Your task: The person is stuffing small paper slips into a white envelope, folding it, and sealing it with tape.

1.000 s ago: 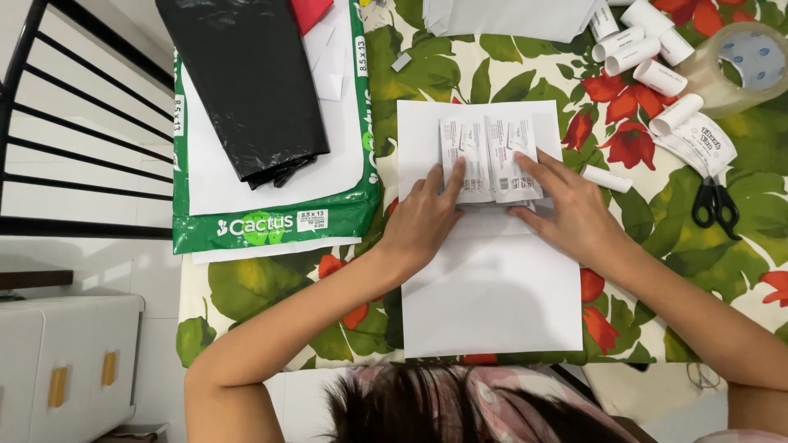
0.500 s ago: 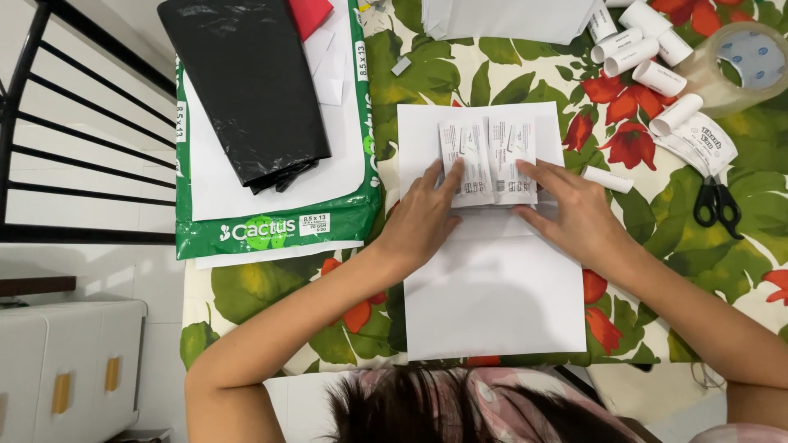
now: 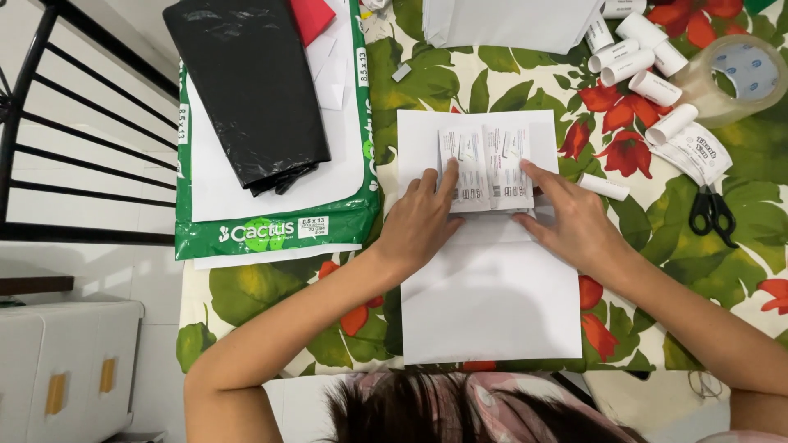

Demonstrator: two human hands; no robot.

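White slips [image 3: 486, 168] lie pinned on paper [image 3: 492, 295] under spread fingers of left hand [image 3: 420, 223] and right hand [image 3: 574, 221].

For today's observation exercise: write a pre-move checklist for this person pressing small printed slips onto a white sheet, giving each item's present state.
1. Left hand on the printed slips: ok.
2. Right hand at the slips' right edge: ok.
3. Slips within the white sheet: ok.
4. Slips side by side, upright: ok.
5. Slips stuck down: cannot tell.
6. Scissors and tape roll lying clear of the sheet: ok.
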